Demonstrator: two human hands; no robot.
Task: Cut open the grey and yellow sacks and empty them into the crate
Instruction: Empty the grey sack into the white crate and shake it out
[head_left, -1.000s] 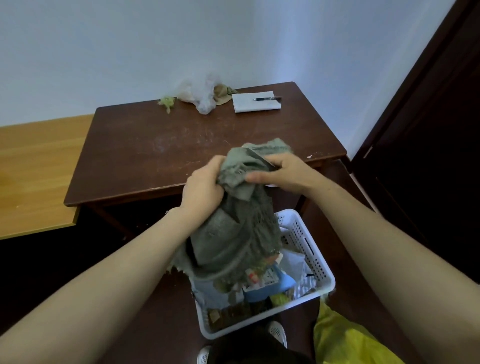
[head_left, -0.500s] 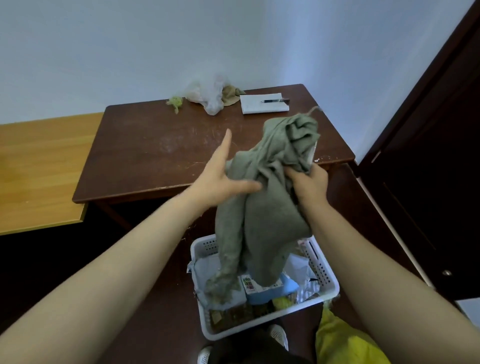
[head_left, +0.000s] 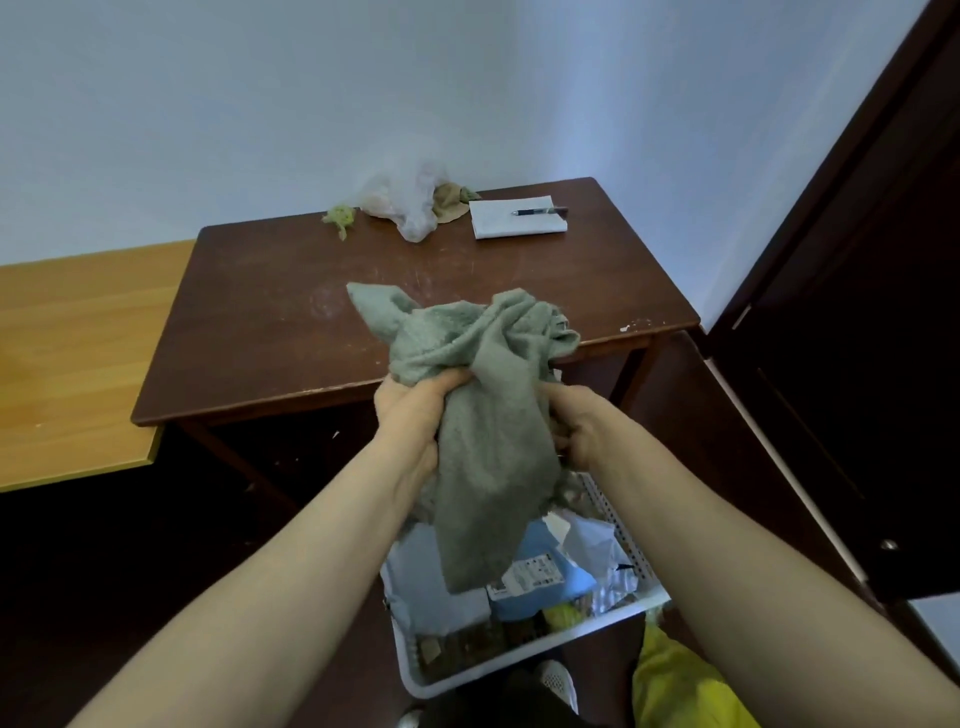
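Two sacks in the job, one in hand: grey sack (head_left: 488, 457) held up over the white crate (head_left: 623, 535), just in front of the dark desk (head_left: 260, 322), lower end hanging slack above the packets and paper lying in the crate. Emptying step, by the look of it, and close to finished: limp, flat cloth, no bulge showing. Cannot tell whether anything remains caught in the crumpled folds at the top.

Left grip (head_left: 415, 410) clenched round the gathered cloth at mid-height, fingers curled into the bunch. Right grip (head_left: 576, 431) grasping the other side of the same sack, fingers wrapped into the fabric and partly hidden behind it.

Next, probably: a shake, or a feel along the cloth, to confirm nothing left inside, then setting it aside. After that, over to the yellow sack (head_left: 675, 686), lying on the floor just beside the crate's near right corner, apparently not yet emptied. Calls for a cutting tool; none in view. Only a notepad (head_left: 519, 228), a pen (head_left: 540, 211) and a clear plastic bag (head_left: 410, 202) at the far edge of the desk.
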